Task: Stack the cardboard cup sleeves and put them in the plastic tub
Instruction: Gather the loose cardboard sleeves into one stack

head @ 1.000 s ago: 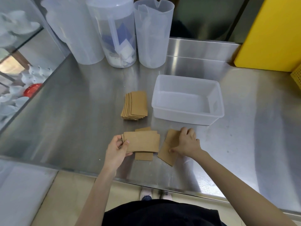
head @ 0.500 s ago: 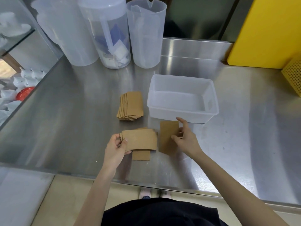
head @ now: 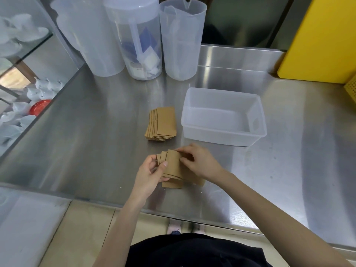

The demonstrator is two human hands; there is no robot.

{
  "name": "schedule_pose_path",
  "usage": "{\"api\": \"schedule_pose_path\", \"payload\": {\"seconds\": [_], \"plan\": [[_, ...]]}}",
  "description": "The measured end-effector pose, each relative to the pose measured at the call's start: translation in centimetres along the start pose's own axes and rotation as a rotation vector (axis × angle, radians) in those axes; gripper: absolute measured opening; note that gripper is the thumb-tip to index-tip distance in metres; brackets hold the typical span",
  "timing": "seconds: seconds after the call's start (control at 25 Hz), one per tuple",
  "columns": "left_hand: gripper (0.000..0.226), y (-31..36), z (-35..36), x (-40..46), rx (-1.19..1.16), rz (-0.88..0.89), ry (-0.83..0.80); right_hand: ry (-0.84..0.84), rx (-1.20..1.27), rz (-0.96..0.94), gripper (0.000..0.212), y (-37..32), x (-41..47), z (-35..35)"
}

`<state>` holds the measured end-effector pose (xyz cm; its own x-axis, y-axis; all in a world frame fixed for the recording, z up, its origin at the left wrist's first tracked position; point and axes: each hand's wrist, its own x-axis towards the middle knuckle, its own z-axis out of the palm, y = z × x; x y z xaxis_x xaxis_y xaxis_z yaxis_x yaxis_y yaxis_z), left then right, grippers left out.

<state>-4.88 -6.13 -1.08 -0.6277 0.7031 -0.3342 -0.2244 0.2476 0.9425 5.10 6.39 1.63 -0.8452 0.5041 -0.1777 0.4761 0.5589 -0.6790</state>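
My left hand grips a fanned bunch of brown cardboard cup sleeves just above the steel counter. My right hand pinches the top sleeve of that bunch from the right. Under the bunch a loose sleeve lies flat on the counter, and another sleeve's corner shows below my right wrist. A second fanned stack of sleeves rests further back. To its right stands the translucent plastic tub, with nothing visible inside.
Three tall translucent plastic jugs stand at the back of the steel counter. A yellow box sits at the back right. White crockery and a red bowl fill shelves on the left. The counter's front edge is near my body.
My right hand lifted a single sleeve off the counter on the right and brought it left onto the bunch in my left hand. The camera tilted slightly.
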Motion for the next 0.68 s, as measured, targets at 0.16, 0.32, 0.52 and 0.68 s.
{"api": "schedule_pose_path", "payload": {"seconds": [0.16, 0.32, 0.52, 0.68], "plan": [[0.016, -0.2, -0.1, 0.1, -0.019, -0.005, 0.029, -0.022, -0.024, -0.043, 0.031, -0.8, 0.9, 0.7], [0.016, -0.5, -1.0, 0.4, 0.020, -0.006, 0.089, -0.032, -0.045, -0.068, 0.030, -1.2, 1.5, 1.2], [0.015, -1.5, -3.9, 0.2, 0.018, -0.022, 0.241, -0.064, -0.111, 0.058, 0.033, 0.1, 3.0, 1.3], [0.016, -2.0, -5.5, -0.4, -0.010, -0.027, 0.344, -0.237, -0.310, 0.189, 0.062, 0.9, 3.6, 2.2]]}}
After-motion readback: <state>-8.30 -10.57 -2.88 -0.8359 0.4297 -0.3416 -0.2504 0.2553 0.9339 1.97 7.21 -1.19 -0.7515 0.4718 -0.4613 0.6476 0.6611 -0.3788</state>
